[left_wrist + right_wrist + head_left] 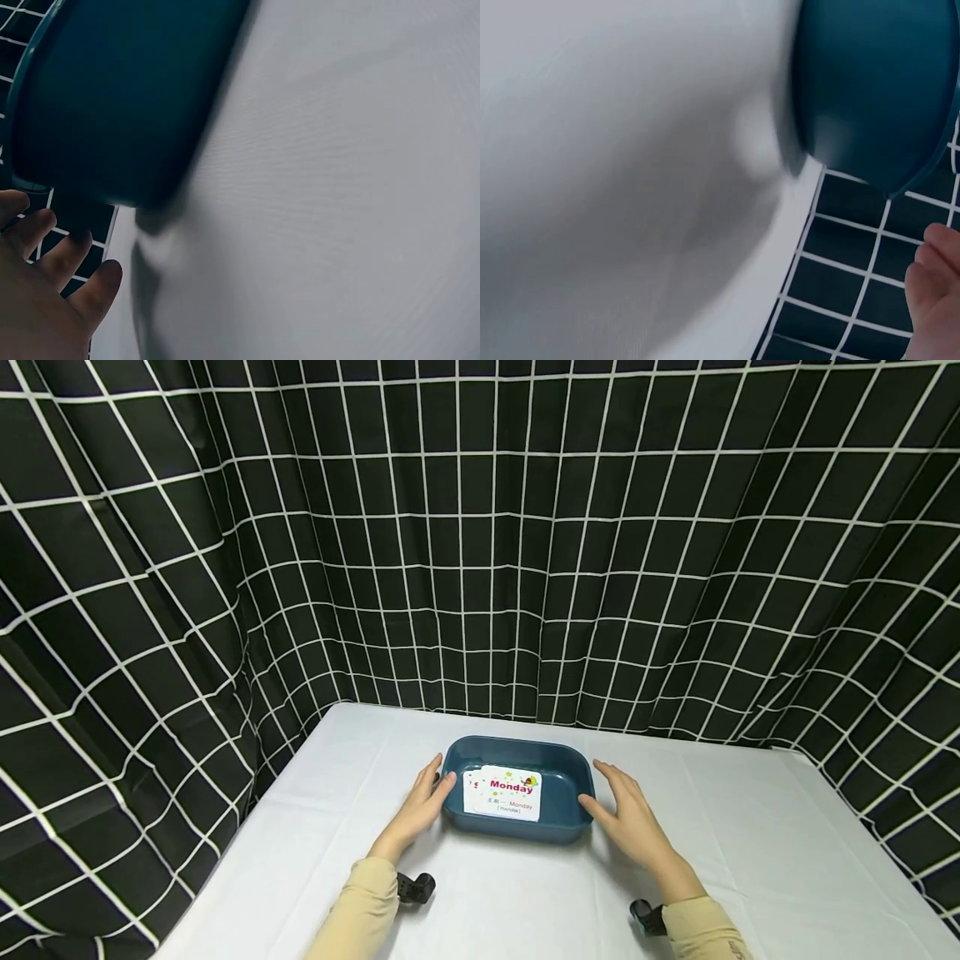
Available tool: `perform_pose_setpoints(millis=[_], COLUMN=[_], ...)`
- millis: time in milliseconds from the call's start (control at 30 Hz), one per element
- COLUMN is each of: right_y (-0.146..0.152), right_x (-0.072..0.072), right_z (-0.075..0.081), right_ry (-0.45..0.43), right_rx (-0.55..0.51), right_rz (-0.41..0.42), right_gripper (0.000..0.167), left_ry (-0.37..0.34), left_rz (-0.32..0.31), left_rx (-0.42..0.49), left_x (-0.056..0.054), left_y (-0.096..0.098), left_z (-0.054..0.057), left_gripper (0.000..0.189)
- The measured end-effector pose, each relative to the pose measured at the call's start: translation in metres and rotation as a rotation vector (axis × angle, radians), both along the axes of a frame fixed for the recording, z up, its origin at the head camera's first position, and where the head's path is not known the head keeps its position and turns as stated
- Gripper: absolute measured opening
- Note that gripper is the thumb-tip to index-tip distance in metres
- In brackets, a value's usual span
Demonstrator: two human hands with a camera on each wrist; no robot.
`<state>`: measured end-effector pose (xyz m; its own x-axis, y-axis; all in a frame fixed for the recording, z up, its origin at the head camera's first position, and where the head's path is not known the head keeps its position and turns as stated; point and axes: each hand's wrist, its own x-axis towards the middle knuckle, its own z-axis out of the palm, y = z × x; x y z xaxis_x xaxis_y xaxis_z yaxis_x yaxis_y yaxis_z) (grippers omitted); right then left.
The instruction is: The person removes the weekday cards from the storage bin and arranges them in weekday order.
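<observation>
A dark teal plastic box (517,831) with rounded corners is near the middle of the white table. Inside it lean white cards (513,793); the front one reads "Monday" and partly covers another. My left hand (420,802) is at the box's left end, thumb at the rim and fingers spread along the outside. At the opposite end is my right hand (630,818), its thumb tip over the rim and its fingers extended outside. Both wrist views show relaxed fingers beside the box wall (112,97), with gaps to it. Whether the thumbs touch the rim I cannot tell.
A white cloth (750,827) covers the table. Black curtains (495,543) with a white grid stand behind and on both sides. Black straps with small devices (417,887) are on both wrists, below beige sleeves (360,910).
</observation>
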<state>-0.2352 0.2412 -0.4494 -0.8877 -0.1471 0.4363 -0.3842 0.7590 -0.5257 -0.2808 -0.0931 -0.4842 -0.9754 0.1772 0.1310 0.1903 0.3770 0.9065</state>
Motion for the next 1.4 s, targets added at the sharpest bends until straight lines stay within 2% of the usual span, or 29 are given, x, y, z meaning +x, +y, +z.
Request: perform_pose_setpoints(millis=[333, 733, 1133, 1400], right_y=[-0.017, -0.028, -0.038, -0.047], right_x=[-0.002, -0.006, -0.008, -0.014], right_z=[0.002, 0.001, 0.002, 0.0], right_ry=[-0.045, -0.088, -0.072, -0.109], right_rx=[-0.012, -0.02, -0.023, -0.023], right_rz=[0.024, 0.029, 0.048, 0.052], right_gripper=[0.067, 0.07, 0.069, 0.069], left_ry=[-0.032, -0.011, 0.026, 0.02], left_rz=[0.005, -0.016, -0.045, -0.053], left_rx=[-0.002, -0.031, -0.01, -0.014], left_x=[0.003, 0.005, 0.005, 0.005], left_y=[0.002, 0.003, 0.004, 0.002], left_z=[-0.009, -0.016, -0.018, -0.021], left_gripper=[0.077, 0.074, 0.077, 0.082])
